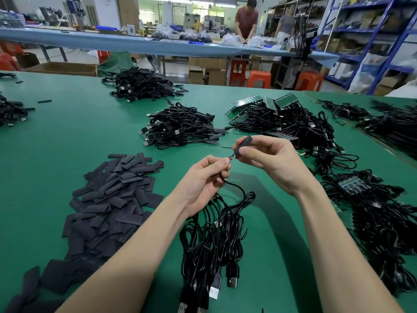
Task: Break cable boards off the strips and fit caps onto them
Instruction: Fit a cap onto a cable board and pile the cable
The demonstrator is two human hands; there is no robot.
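Nearest the camera, at the bottom centre of the frame, a bundle of black cables (209, 240) hangs from the left hand (203, 179), its USB plugs (232, 276) low over the green table (74, 123). Both forearms rise from the bottom corners and meet just above the frame's middle.

The left hand is curled, thumb and forefinger pinching one cable just behind its small board (231, 157), while the lower fingers hold the rest of the bundle. The right hand (270, 161) pinches a black cap (242, 146) between thumb and fingers, tilted up and to the right, its lower end touching the board's tip.

A heap of flat black caps (112, 195) fills the lower left. Piles of finished cables (178, 127) lie upper centre, and cables on board strips (259, 105) crowd the right side down to the lower right. Bare green surface lies open between the cap heap and the centre pile, and under the hands. The table's far edge crosses the upper third of the frame; its right edge slants down the right side.
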